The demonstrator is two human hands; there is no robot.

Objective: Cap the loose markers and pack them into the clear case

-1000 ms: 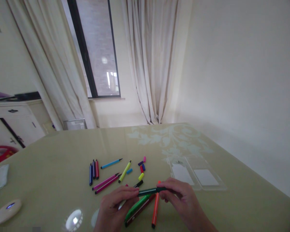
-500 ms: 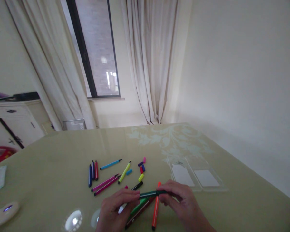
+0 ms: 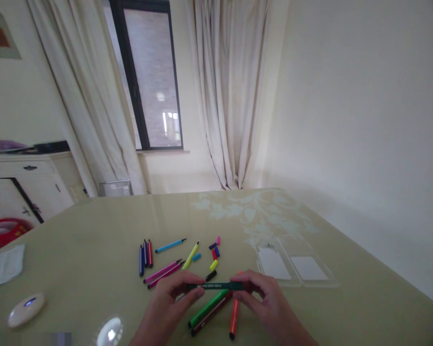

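A dark green felt-tip marker (image 3: 218,286) lies level between my hands, above the table. My left hand (image 3: 178,300) pinches its left end. My right hand (image 3: 261,295) grips the capped right end. Below my hands are a bright green marker (image 3: 207,308), a dark brown marker (image 3: 212,315) and an orange marker (image 3: 234,318), all on the table. A black cap (image 3: 211,275) lies just behind my left fingers. Farther back sit uncapped markers: yellow (image 3: 191,254), light blue (image 3: 171,245) and two magenta ones (image 3: 161,272).
Three uncapped markers (image 3: 146,253) lie in a row at left. Loose coloured caps (image 3: 213,265) are scattered mid-table. A clear plastic case (image 3: 294,276) with white cards is at right. A white oval object (image 3: 26,310) and paper (image 3: 3,266) lie at left.
The dark green marker has turned nearly level, and its printed side now shows. My left fingers opened slightly along it. The view has shifted a little left.
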